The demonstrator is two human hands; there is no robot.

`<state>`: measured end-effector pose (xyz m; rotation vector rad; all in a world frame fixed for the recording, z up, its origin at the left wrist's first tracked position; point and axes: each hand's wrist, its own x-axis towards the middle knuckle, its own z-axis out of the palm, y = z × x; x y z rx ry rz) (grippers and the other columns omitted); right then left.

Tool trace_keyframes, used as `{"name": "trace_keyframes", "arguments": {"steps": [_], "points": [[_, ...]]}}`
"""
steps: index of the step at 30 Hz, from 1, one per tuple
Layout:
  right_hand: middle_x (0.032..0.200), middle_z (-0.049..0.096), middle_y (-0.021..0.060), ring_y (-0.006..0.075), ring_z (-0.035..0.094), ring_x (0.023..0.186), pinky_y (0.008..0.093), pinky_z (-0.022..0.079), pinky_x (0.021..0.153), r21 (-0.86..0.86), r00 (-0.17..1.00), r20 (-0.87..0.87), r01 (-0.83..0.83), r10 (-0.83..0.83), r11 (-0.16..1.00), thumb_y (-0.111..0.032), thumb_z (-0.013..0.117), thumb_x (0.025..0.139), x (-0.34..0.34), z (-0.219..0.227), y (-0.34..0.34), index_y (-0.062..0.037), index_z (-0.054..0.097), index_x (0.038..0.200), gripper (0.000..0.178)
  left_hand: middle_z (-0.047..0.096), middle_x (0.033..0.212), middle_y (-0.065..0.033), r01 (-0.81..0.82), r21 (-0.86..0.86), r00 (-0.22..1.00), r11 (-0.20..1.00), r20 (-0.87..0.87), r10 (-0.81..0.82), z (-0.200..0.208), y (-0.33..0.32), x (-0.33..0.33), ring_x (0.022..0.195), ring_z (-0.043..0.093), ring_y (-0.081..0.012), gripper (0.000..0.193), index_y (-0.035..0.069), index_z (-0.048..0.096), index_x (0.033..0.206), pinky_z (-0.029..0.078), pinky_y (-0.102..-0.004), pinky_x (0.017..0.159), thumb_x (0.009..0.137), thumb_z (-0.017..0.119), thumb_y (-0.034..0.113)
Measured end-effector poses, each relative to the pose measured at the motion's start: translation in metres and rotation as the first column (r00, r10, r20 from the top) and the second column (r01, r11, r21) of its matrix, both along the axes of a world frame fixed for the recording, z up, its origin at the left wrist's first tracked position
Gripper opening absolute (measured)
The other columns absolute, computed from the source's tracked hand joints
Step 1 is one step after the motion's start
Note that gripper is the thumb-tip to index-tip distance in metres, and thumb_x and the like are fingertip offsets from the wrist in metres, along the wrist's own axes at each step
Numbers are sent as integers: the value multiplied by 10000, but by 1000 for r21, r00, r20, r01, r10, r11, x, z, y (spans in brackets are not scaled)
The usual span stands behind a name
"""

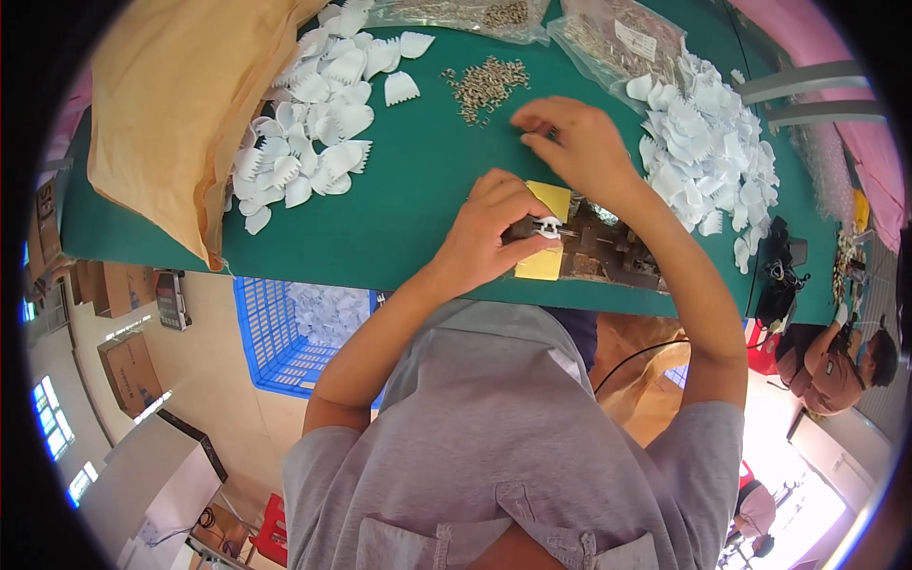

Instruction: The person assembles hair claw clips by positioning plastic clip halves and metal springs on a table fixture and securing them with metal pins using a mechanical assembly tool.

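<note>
My left hand (489, 233) is closed at the table's near edge, pinching a small white plastic clip piece (547, 226) against a metal jig (603, 252). A dark part shows between its thumb and fingers. Yellow pads (540, 265) lie beside the jig. My right hand (579, 142) is raised past the jig with its fingers curled in. Whatever they may hold is too small to make out. Just beyond them lies a pile of small metal springs (489, 85). White toothed plastic pieces are heaped on the left (309, 157), and white curved pieces on the right (698, 142).
A large brown paper bag (157, 123) stands at the left of the green table (380, 233). Clear plastic bags of metal parts (617, 47) lie at the back. Below the front edge sits a blue crate (271, 347) of white pieces. Other people (831, 370) are at far right.
</note>
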<state>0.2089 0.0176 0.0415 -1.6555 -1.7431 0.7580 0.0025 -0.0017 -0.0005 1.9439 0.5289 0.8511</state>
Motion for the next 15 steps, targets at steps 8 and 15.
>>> {"name": "trace_keyframes", "arguments": {"steps": [8,15], "points": [[933,730,83,217,713,799,354,565,715,130,957,286,-80,40,988,-93,764,873,-26,-34,35,-61,775,1029,159,654,976,-55,24,-1,1000,1000,9,-24,-3,0,-1,1077,575,-289,298,56,694,1013,489,-392,900,784,876,111],[943,753,91,274,737,843,416,580,759,-34,992,127,3,1,999,-141,747,843,-28,-34,40,-66,754,949,130,651,976,-55,0,-2,1000,1000,25,0,-7,0,0,1067,570,-291,294,53,698,1014,484,-396,904,784,871,117]]}}
